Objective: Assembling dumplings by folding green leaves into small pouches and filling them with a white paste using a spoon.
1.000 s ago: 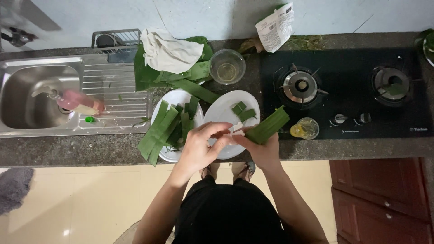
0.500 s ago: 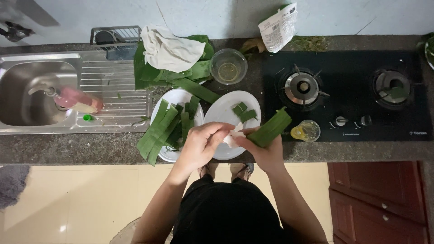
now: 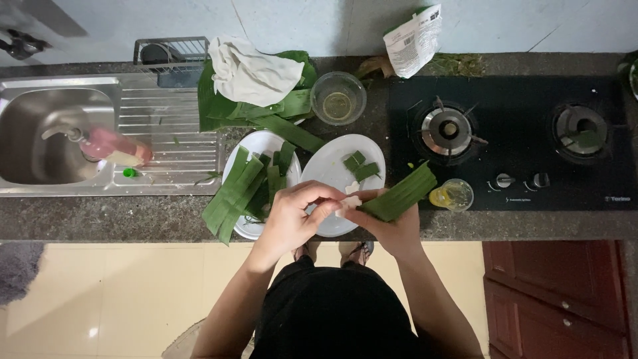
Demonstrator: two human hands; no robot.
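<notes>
packet: white pouch (image 3: 413, 40) with green edge and dark print, leaning on the back wall behind the stove, upright, slightly tilted
left hand: left hand (image 3: 292, 219) over the front edge of the table, fingers (image 3: 318, 197) curled shut, pinching a small white lump (image 3: 350, 199) against the leaf
right hand: right hand (image 3: 392, 229) just beside it, fingers closed around the lower end of a folded green leaf strip (image 3: 401, 194); strip angles up toward the stove
leaf strip position: above the table's front edge, between white plate (image 3: 332, 166) and small yellow oil cup (image 3: 453, 195)
white plate: holds a few short leaf pieces (image 3: 359, 166)
second plate: plate (image 3: 260, 143) to its left, touching or overlapping, piled with long leaf strips (image 3: 234, 193) hanging past its rim
behind plates: large leaves (image 3: 279, 113) with a white cloth (image 3: 249, 73) on top; clear glass bowl (image 3: 337, 98) with pale liquid beside them
stove: black glass two-burner stove (image 3: 512, 139), on the right of the table
sink: steel sink (image 3: 56, 136) at left, pink bottle (image 3: 113, 145) lying at the drainboard edge
table: dark speckled stone (image 3: 133, 223)
room: pale tiled wall, cream floor tiles, dark red cabinet doors (image 3: 558, 299) under the stove
</notes>
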